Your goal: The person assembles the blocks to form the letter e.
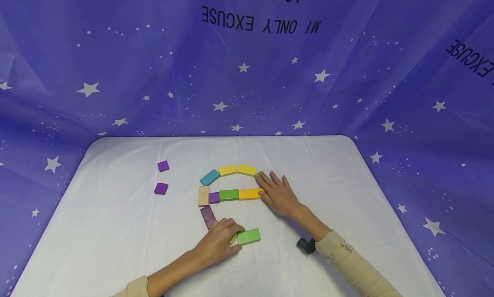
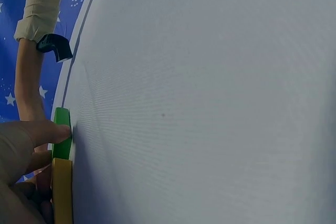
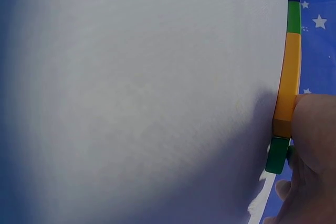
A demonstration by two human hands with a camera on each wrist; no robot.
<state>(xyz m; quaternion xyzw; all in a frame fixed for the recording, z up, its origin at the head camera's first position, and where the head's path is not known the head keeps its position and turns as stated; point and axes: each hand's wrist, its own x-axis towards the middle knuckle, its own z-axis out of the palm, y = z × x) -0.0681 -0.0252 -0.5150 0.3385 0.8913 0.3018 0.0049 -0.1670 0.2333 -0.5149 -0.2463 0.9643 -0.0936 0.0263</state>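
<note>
On the white table my left hand [image 1: 219,242] pinches the near left end of a light green block [image 1: 249,236] between thumb and index finger. A yellow block [image 1: 233,238], mostly hidden under that hand, abuts it. The thumb on the green block [image 2: 62,129] also shows in the left wrist view. My right hand [image 1: 281,197] lies with extended fingers, its thumb touching an orange-yellow block [image 1: 248,194] and a fingertip at a mostly covered green block [image 1: 259,175]. Leftward along that row come a green block [image 1: 229,195] and a purple block [image 1: 214,198].
Two yellow blocks [image 1: 227,170] and a blue block [image 1: 210,177] curve along the top. A beige block [image 1: 203,196] and dark purple pieces [image 1: 208,216] continue down the left. Separate purple blocks [image 1: 163,166] lie farther left. A black wrist device [image 1: 306,245] sits by the right sleeve.
</note>
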